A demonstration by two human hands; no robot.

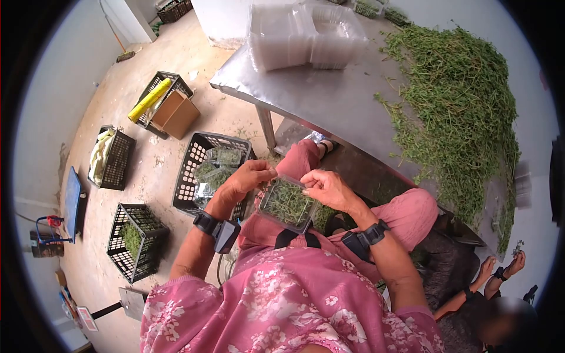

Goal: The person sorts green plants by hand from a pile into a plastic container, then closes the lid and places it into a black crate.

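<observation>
A clear plastic clamshell box [288, 203] filled with green sprigs rests at my lap. My left hand [250, 177] is closed, its thumb and fingers pinching at the upper left corner of the box. At the upper right corner, my right hand [331, 189] has thumb and forefinger pressed together on the rim. Whether the fingers grip the rim or a thin lid edge cannot be made out. Beyond my left forearm, a black crate [187, 176] holds several clear boxes of greens [219, 175].
A metal table [329, 94] bears a large heap of greens [459, 112] and stacked clear containers [279, 36]. Black crates [138, 247] stand on the floor at left, near a blue trolley [73, 203]. At lower right, a co-worker's hand [515, 263] holds a sprig.
</observation>
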